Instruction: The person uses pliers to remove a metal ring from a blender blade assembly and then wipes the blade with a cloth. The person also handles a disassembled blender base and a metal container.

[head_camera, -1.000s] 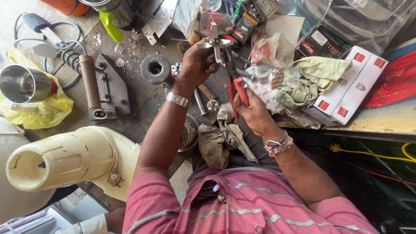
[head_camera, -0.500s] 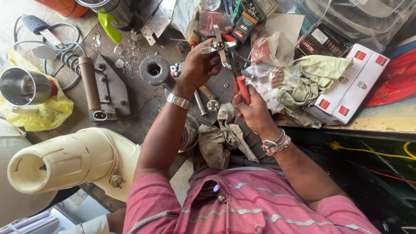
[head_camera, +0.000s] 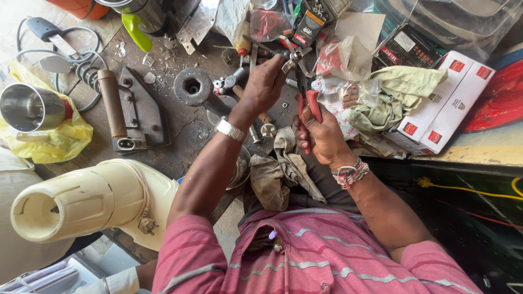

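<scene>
**Both hands on a small metal part, pliers in the right**

Right hand [head_camera: 321, 136] wraps the red handles of a pair of pliers [head_camera: 304, 95], grip narrow round them; the nose points far, toward a small metal part [head_camera: 294, 57] that the left hand [head_camera: 264, 84] pinches from the left. Left grip closed on that part, but the fingertips cover most of it, so its shape is hard to make out, and whether the plier nose actually bites it can't be told.

Under the wrists, a grey rag [head_camera: 283, 174] lies on the near edge of the worktop [head_camera: 180, 147], partly hidden by both forearms. A silver watch [head_camera: 231, 129] sits on the left wrist, beaded bands on the right.

Left of the hands: round black metal disc w/ centre hole [head_camera: 192, 86], then an old flat iron [head_camera: 131, 111] w/ brown handle. Near left, a cream appliance housing [head_camera: 81, 198], lower end cut off by the frame. Steel cup [head_camera: 30, 108] on a yellow bag, far left. Right: crumpled green cloth [head_camera: 400, 90] and white-red boxes [head_camera: 447, 103]. Far clutter of packets is too jumbled to sort.
</scene>
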`<state>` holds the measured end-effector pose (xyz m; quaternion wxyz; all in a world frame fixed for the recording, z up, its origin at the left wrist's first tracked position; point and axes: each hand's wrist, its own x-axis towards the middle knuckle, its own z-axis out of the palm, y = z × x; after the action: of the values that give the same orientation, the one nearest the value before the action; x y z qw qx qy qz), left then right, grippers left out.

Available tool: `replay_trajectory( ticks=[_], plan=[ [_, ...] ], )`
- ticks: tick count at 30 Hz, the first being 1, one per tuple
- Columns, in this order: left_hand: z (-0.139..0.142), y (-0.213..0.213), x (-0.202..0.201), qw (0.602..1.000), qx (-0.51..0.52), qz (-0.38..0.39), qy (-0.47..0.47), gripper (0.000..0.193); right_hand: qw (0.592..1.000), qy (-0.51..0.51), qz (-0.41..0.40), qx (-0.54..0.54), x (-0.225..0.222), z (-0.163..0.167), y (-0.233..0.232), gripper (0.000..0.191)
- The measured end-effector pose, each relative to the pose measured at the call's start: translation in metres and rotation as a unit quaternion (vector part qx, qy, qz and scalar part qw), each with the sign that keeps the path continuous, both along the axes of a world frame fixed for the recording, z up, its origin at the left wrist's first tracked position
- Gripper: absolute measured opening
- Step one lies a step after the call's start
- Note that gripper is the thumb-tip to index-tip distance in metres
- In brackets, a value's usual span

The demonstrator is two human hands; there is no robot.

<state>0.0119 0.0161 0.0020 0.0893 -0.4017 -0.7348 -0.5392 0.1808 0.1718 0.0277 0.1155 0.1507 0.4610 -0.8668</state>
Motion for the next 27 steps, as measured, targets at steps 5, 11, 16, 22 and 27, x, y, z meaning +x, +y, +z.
replay_trajectory(
  ticks=[5,11,16,22,27],
  plan=[
    [0.001,0.000,-0.001,0.987,-0.052,0.063,-0.135,0.016,1.000,-0.009,0.021,-0.011,-0.001,-0.006,0.001,0.035],
    [-0.001,-0.011,-0.012,0.993,0.015,0.057,-0.100,0.018,0.995,0.024,0.099,0.014,0.008,-0.007,-0.001,0.025],
    [-0.014,0.002,-0.011,0.973,0.034,0.015,-0.228,0.023,0.997,-0.037,0.036,-0.065,-0.004,0.003,0.007,0.022],
    [-0.016,-0.001,-0.021,0.951,0.165,0.071,-0.251,0.020,0.995,0.023,0.074,0.065,-0.002,-0.004,0.024,0.032],
    [-0.011,-0.002,-0.016,0.962,0.086,0.116,-0.231,0.020,0.991,0.000,0.066,0.116,0.007,-0.024,0.025,0.032]
  ],
)
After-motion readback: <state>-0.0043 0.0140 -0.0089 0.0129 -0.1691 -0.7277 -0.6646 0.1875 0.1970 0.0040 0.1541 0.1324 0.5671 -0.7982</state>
